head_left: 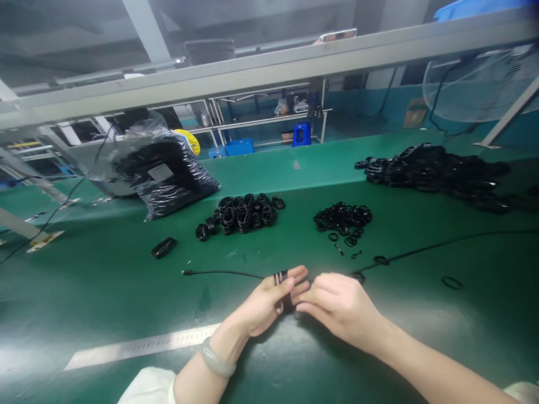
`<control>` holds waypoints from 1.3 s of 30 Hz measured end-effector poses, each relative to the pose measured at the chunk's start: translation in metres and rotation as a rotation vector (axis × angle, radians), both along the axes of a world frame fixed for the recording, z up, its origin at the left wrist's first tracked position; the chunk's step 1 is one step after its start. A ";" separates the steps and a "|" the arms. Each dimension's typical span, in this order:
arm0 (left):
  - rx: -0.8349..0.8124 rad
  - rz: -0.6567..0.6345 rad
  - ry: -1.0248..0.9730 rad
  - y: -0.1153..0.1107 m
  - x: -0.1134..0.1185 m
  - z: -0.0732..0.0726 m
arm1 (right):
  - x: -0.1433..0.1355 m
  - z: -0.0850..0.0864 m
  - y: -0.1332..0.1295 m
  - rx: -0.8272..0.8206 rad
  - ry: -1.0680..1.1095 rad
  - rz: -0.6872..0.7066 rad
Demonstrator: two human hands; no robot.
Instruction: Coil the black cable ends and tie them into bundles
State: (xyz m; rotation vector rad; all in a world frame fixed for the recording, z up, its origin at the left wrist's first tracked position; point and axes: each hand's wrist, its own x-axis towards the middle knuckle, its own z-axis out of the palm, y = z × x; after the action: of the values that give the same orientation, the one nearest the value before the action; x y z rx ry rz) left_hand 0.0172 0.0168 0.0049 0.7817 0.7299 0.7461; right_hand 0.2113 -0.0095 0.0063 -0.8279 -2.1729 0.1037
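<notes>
green worktop (122, 297) beneath us, the cable (229, 273) runs sideways: its loops circle our left hand (267, 297), fingers straight, thumb holding across them; its long tail leads rightward, nearer our curled right hand (341, 304), whose grip we cannot make out.

Black cable (227, 273), green tabletop (126, 292)
Pale grey-green bracelet (215, 359), whitish sleeve (149, 387) — whitish strip (138, 348) patterned with dark ticks — bright blue stool (306, 134), yellow disc (192, 142), white label (160, 173).
</notes>
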 end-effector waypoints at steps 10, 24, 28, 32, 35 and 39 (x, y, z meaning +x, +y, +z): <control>0.033 -0.315 -0.005 -0.012 0.003 0.005 | -0.003 -0.005 0.013 -0.771 0.643 -0.024; -0.112 -0.099 -0.212 -0.005 0.002 0.001 | -0.024 -0.016 -0.005 -1.136 0.718 0.087; -0.134 -0.141 -0.204 -0.010 0.005 -0.001 | -0.033 -0.019 -0.010 -1.377 0.917 0.204; -0.154 -0.226 -0.178 -0.012 0.005 0.002 | -0.031 -0.012 -0.010 -1.373 0.864 0.301; -0.147 -0.233 -0.195 -0.013 0.006 0.001 | -0.030 -0.011 -0.011 -1.340 0.801 0.267; -0.131 -0.227 -0.180 -0.013 0.008 -0.002 | -0.034 -0.013 -0.013 -1.336 0.775 0.229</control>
State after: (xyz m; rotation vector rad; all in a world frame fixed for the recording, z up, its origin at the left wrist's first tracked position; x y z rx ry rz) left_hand 0.0249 0.0043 0.0026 0.6565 0.5125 0.5493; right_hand 0.1772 -0.0221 -0.0063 -0.9391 -1.2254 1.7882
